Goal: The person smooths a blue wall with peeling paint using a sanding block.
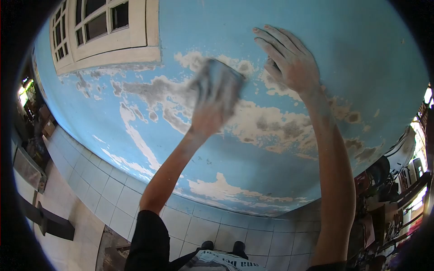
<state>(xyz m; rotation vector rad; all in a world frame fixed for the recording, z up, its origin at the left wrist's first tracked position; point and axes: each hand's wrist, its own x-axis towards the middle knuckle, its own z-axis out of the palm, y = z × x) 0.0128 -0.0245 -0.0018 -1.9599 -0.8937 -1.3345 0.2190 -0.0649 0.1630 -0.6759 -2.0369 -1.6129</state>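
Note:
My left hand (pixel 214 97), smeared by motion, is against the peeling patch of the blue wall (pixel 253 153). Under its fingers shows the edge of a dark flat sheet (pixel 230 67) that looks like sandpaper; most of it is hidden by the hand and blur. My right hand (pixel 294 65) rests on the wall up and to the right, fingers stretched out and dusty, holding nothing. White and grey bare patches (pixel 271 124) spread across the paint between and below both hands.
A cream-framed window (pixel 110 49) is set in the wall at upper left. Pale tiles (pixel 176 221) cover the floor along the wall's foot. Cluttered furniture and household items (pixel 384 203) stand at the right. A dark beam-like object (pixel 49 221) lies at lower left.

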